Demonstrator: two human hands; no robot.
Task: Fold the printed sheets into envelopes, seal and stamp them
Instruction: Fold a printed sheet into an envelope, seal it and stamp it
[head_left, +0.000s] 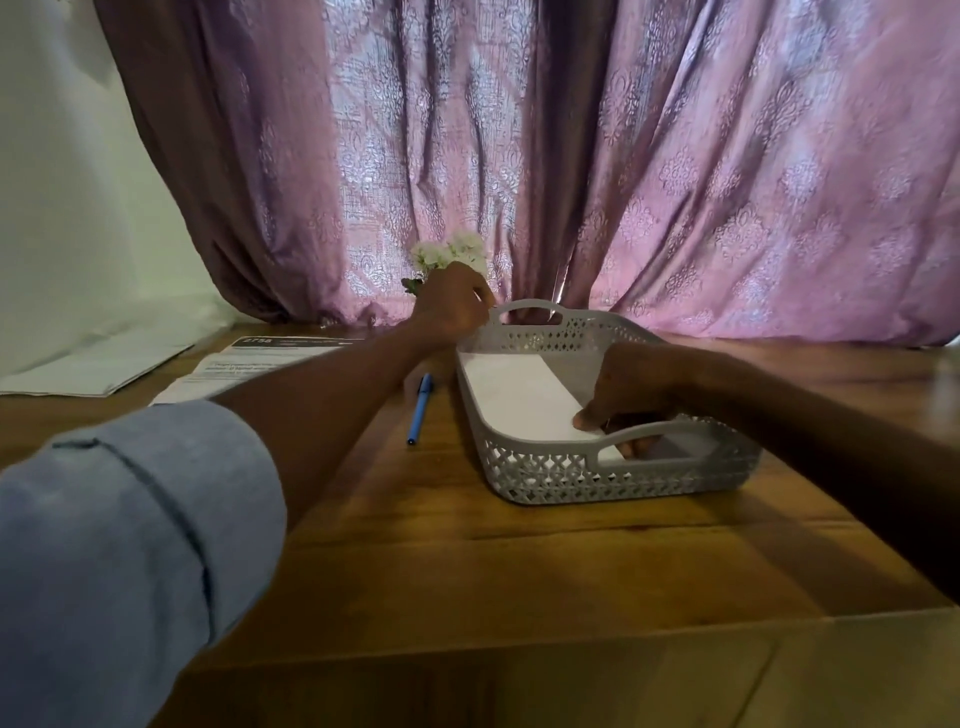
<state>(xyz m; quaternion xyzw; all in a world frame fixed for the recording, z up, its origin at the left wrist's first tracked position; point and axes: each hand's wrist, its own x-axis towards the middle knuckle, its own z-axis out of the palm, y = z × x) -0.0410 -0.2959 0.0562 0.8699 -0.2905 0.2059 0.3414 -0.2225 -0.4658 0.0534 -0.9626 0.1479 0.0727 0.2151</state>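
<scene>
We see a grey basket (613, 467) standing on the wooden counter (467, 561), toward its far right side, with a white envelope (524, 397) lying flat inside. Our right hand (631, 389) reaches into the basket, its grip pinching the envelope's near right corner. Our left hand (452, 304) sits at the basket's far left corner, fingers curled at the rim; whether they hold it we cannot tell. A blue pen (420, 408) lies just left of the basket, and printed sheets (249, 364) lie toward the counter's far left edge.

one camera on the person's head looks forward and down, close over the table (519, 561), curtain (519, 130) across the top.
</scene>
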